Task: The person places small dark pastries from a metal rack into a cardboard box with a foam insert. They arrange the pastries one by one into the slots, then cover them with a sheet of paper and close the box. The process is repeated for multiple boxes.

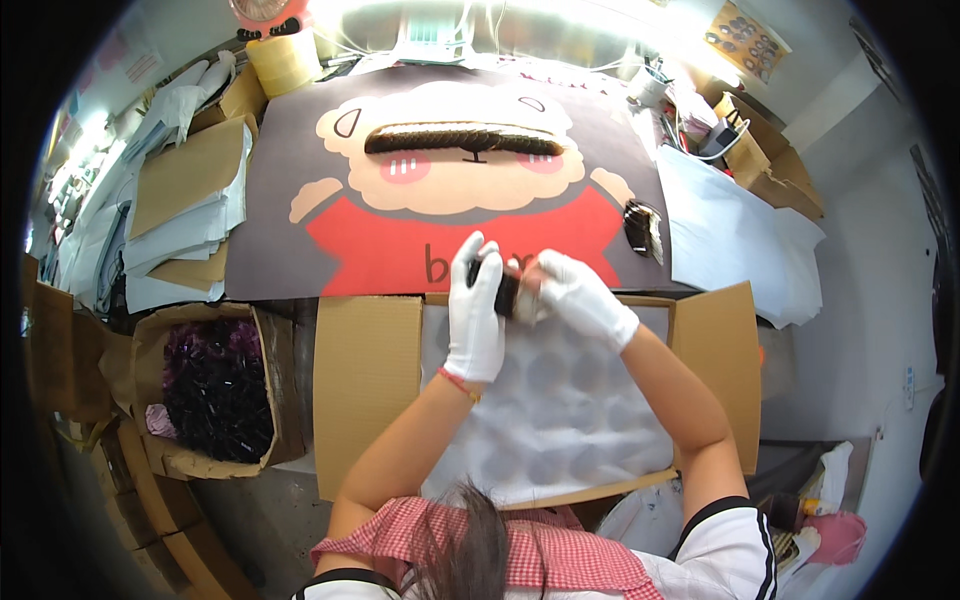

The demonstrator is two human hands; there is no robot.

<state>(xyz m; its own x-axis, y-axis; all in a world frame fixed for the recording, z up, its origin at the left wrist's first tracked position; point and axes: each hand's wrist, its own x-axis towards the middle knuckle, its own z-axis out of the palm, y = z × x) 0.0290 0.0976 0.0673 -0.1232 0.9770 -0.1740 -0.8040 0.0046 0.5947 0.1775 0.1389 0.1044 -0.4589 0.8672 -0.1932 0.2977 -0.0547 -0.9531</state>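
My left hand (pixel 476 320), in a white glove, is closed round a small dark stack (pixel 508 294) above the far edge of an open carton (pixel 370 400). My right hand (pixel 585 300), gloved with fingertips showing, is pinched close against the stack's right side. Motion blurs those fingertips, and a pale, whitish bit shows beneath them; what they grip is unclear. Beyond both hands, a long row of thin dark brown pieces (pixel 465 142) stands packed together on a printed mat (pixel 280 190). Another small dark stack with a whitish edge (pixel 642 230) lies at the mat's right.
The carton holds a whitish sheet (pixel 560 420) with rounded hollows. Left of it, a cardboard box (pixel 290 400) contains shiny dark and purplish pieces (pixel 220 395). Paper and cardboard sheets (pixel 190 200) pile up at far left; white sheets (pixel 735 235) lie right of the mat.
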